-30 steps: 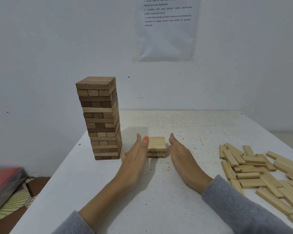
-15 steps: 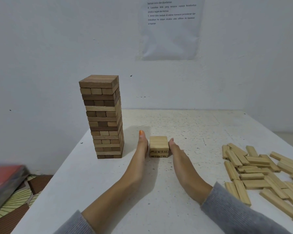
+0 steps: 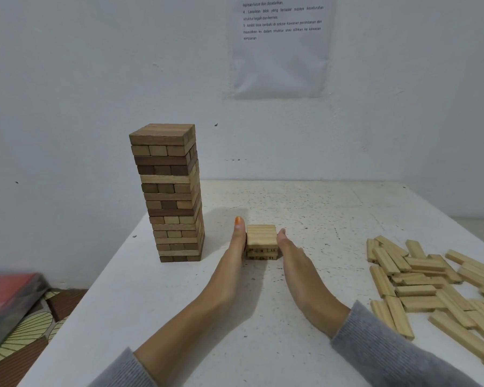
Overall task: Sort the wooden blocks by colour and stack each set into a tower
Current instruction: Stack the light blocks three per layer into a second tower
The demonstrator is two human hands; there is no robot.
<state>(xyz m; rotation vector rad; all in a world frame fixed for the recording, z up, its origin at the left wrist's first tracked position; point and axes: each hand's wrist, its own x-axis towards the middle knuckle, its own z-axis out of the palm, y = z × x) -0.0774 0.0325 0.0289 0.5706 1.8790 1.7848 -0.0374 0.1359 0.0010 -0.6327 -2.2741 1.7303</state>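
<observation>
- The step in hand, as I judge it, is squaring up the pale stack (image 3: 261, 239), which stands low on the white table (image 3: 305, 202), near its middle and just a few layers high.
- The left hand (image 3: 236, 248) lies flat on its edge against the left side of this stack, with fingers straight and together. It grips nothing and only presses.
- The right hand (image 3: 292, 259) does the same from the other side. Its fingers are straight, and their tips appear to touch the right face of the stack.
- The brown tower (image 3: 169, 191) stands tall to the left of the left hand, near it but apart. It looks finished, so probably half of the task is done.
- The loose pale blocks (image 3: 430, 283) lie in a heap at the right edge of the table, well apart from the stack. Most of the pale set is not yet stacked.
- To do this step well, both palms should push with equal, gentle force, so that the layers line up and the whole stack does not slide sideways.
- The front and back faces probably need the same squeeze afterwards, because the layers cross each other.
- The left elbow should stay low and close, as a careless swing could knock the tall tower.
- A straight base now matters, I think, since every small offset will grow as more layers are put on top.
</observation>
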